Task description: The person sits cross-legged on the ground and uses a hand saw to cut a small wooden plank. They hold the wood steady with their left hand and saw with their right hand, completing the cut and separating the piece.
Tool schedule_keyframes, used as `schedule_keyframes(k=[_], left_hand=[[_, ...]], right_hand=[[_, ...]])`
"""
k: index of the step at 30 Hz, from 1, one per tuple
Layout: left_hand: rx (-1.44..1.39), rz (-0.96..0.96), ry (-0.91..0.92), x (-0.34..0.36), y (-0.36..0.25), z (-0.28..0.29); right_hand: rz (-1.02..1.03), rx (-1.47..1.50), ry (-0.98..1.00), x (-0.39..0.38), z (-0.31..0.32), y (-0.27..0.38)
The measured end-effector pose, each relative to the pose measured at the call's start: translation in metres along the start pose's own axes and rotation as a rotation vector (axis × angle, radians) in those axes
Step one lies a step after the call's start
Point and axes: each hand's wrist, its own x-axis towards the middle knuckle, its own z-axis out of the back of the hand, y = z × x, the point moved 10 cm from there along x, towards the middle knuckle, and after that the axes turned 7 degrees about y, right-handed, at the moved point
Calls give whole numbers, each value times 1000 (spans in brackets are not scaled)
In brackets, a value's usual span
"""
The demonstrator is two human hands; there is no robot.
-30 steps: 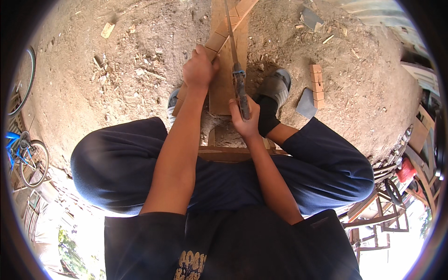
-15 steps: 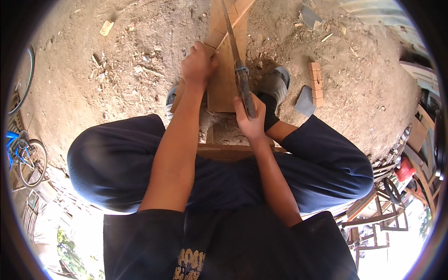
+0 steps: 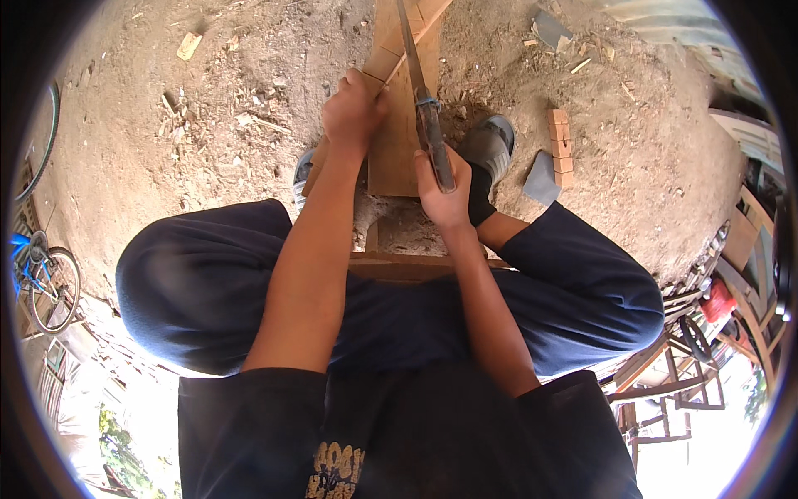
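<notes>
My right hand (image 3: 446, 193) is wrapped round the dark handle of a handsaw (image 3: 432, 129), which has a blue band where handle meets blade. The narrow blade points away from me and lies across a long wooden strip (image 3: 382, 65) marked with evenly spaced dark lines or cuts. Closed over that strip, my left hand (image 3: 353, 115) presses it at a slant on a wider wooden board (image 3: 393, 162). The saw's tip runs out of the top of the picture, and the left fingertips are partly hidden.
On the dirt floor at right stand or lie several small wooden blocks (image 3: 562, 150) in a row beside a grey flat piece (image 3: 543, 179). Wood scraps (image 3: 189, 46) are scattered about. My sandalled feet (image 3: 489, 148) flank the board. A blue bicycle (image 3: 50, 279) is far left; wooden frames (image 3: 673, 382) are at right.
My right hand and the saw have slid a little away from me. My left hand stays in place on the wooden strip.
</notes>
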Motion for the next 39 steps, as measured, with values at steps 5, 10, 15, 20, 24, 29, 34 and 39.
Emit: schedule_keyframes(k=[5, 10, 15, 20, 24, 29, 34, 39], left_hand=[[14, 27, 33, 1, 6, -1], [1, 43, 91, 0, 3, -1], [17, 14, 34, 0, 0, 1], [-7, 15, 42, 3, 6, 1], [-1, 15, 41, 2, 0, 1], [-15, 29, 74, 3, 4, -1], [-72, 107, 189, 3, 5, 1], [-78, 77, 128, 5, 8, -1]], right_hand=[[20, 26, -24, -26, 7, -13], [12, -12, -9, -17, 6, -13], [-15, 0, 11, -10, 1, -8], [12, -34, -13, -43, 5, -13], [8, 8, -18, -9, 4, -9], [-35, 58, 7, -8, -1, -5], [-133, 33, -23, -62, 7, -6], [-236, 197, -26, -70, 27, 17]])
